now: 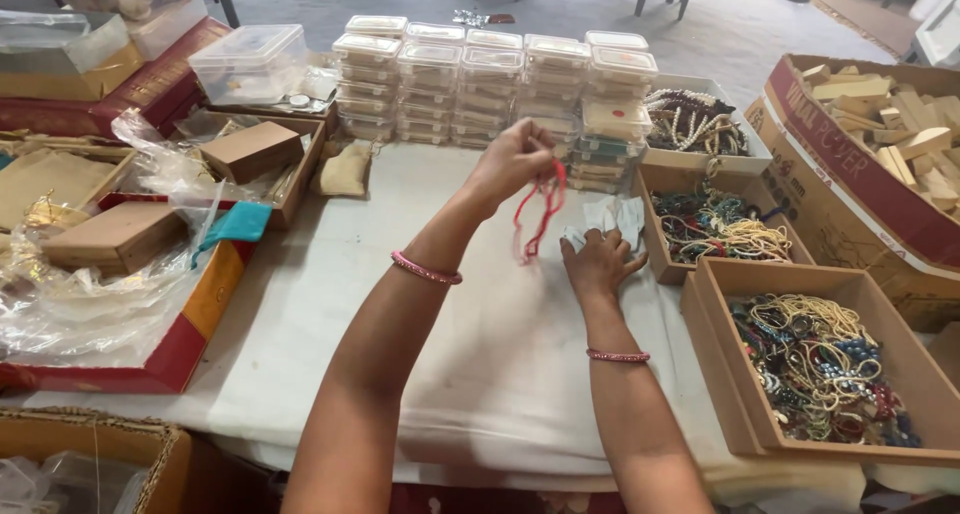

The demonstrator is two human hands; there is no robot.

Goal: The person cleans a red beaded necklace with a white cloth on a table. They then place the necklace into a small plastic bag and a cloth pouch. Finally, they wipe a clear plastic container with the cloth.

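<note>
My left hand (515,159) is raised above the white cloth (330,304) and pinches a red beaded string (537,219), which hangs down in a loop. My right hand (598,261) rests flat on the cloth just below and to the right, its fingers on a small clear plastic pouch (612,217). Both wrists wear pink bangles. The stacks of clear lidded plastic boxes (480,84) stand right behind my hands.
Three open cardboard boxes of mixed bead necklaces (820,364) line the right side. A large carton of wooden blocks (900,114) sits far right. Brown boxes, crumpled plastic wrap (90,294) and red trays crowd the left.
</note>
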